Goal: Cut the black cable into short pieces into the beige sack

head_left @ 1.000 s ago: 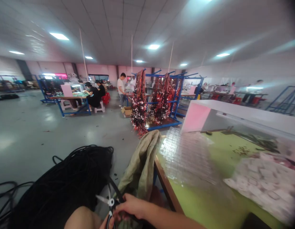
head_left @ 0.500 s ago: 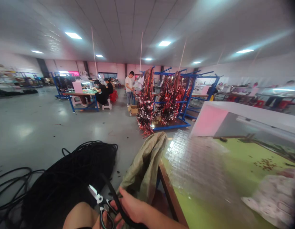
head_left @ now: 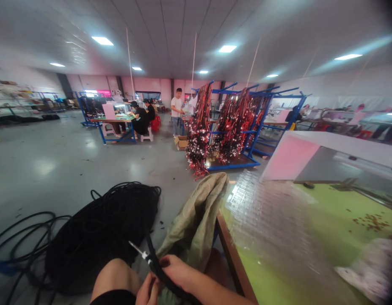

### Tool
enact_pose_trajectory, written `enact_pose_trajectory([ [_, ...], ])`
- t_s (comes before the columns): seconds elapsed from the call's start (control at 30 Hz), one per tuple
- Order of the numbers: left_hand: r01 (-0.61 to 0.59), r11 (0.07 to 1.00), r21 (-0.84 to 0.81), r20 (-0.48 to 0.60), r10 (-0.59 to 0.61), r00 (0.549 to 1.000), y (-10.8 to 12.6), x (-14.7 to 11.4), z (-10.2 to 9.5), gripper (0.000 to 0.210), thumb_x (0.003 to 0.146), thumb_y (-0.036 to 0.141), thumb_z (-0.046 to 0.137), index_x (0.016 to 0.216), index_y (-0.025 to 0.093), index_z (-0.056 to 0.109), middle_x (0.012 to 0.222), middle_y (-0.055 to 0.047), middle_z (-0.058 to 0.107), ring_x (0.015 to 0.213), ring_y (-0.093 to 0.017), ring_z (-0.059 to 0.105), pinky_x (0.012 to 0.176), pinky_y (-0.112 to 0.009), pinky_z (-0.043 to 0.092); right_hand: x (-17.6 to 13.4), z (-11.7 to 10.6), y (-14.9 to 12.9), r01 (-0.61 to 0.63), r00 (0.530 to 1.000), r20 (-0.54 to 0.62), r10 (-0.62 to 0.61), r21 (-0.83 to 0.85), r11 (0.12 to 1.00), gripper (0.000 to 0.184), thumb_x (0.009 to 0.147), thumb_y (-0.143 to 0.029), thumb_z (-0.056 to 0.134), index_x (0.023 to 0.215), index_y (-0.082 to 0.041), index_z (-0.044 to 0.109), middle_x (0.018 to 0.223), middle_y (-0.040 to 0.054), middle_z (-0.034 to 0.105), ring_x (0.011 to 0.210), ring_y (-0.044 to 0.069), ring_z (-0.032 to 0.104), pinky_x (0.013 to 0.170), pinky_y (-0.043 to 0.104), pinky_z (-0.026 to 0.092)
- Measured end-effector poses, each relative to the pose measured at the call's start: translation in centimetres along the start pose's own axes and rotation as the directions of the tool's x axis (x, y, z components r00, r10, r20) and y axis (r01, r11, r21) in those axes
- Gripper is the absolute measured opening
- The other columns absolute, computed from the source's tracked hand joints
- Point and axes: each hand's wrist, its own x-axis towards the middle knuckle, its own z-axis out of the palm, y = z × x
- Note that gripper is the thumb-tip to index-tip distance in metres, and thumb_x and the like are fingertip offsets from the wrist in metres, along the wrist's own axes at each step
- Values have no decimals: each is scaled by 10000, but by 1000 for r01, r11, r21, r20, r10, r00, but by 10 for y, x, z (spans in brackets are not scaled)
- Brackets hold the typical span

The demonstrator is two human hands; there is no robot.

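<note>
Low in the middle, my right hand [head_left: 175,269] is closed around a length of thick black cord [head_left: 166,277], which runs across its fingers toward the lower right. A pair of scissors [head_left: 144,255] points up and left against the cord. Its handles are hidden behind the cord and my hands, so which hand bears it cannot be told. My left hand [head_left: 148,291] meets the right fingertips from below with its fingers pinched together; what they hold is hidden. Beyond my knee, a large heap of black cord [head_left: 100,237] covers the floor.
An olive sack [head_left: 196,220] stands beside the green-topped table [head_left: 266,271]. Clear plastic packaging [head_left: 272,212] and a white lamp housing [head_left: 288,156] rest on it. Red and black straps [head_left: 199,131] hang from a blue rack [head_left: 234,163]. Farther back, people [head_left: 140,118] sit at tables.
The view has shifted slightly left. The scissors have turned edge-on and moved against the cord, their handles now hidden. My left fingers have drawn together beside the right hand.
</note>
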Motion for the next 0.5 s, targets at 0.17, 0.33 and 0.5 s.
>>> enact_pose_trajectory([
  [0.17,301,884,-357,55,-302,952,3,-9,39,629,764,632,536,1245,226,516,1243,-136,613,1043,-322,645,741,-420,554,6,-7,10,322,864,-272,-423,-347,881,383,706,-226,680,1082,-168,630,1085,89,594,1004,255,584,889,324,445],
  [0.33,251,909,-333,-7,-269,963,14,-23,76,723,728,553,676,1326,211,461,1092,-111,660,799,-222,681,536,-251,483,5,-20,-5,297,800,-411,-438,-362,883,349,739,-250,662,1071,-162,598,1080,112,570,1022,272,568,916,345,429],
  [0.5,-38,998,-44,-184,29,983,40,-11,29,860,747,781,441,1271,104,521,487,50,457,419,-142,461,437,-249,381,5,-39,-33,25,966,-258,25,188,982,341,856,-494,556,1023,-199,521,887,26,568,736,185,643,558,243,449],
])
